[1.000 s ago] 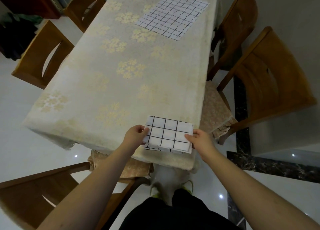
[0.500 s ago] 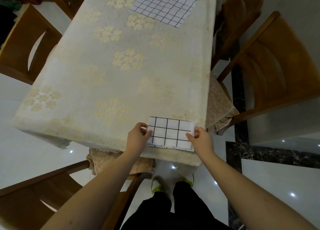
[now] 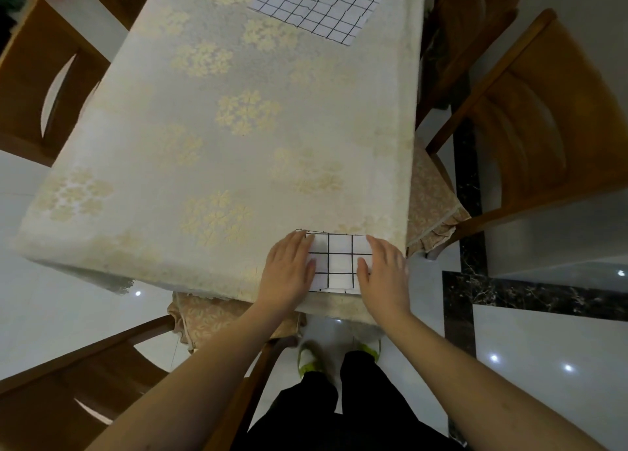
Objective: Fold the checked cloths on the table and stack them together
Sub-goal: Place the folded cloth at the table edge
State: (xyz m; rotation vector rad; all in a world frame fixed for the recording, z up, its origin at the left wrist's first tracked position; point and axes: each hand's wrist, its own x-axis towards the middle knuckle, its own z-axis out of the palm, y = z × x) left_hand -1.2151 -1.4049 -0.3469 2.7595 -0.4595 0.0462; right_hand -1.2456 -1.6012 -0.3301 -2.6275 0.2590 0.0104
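My left hand (image 3: 289,270) and right hand (image 3: 385,272) press flat, fingers straight and together, on the folded cloth (image 3: 338,262) at the table's (image 3: 204,138) near right corner. Another cloth (image 3: 323,3) lies spread at the far edge, well apart.

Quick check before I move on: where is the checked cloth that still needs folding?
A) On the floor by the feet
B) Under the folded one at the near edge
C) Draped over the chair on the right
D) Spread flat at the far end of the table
D: the unfolded checked cloth lies spread flat at the far end of the table, well apart from the folded checked cloth that the left hand and right hand press at the near edge.
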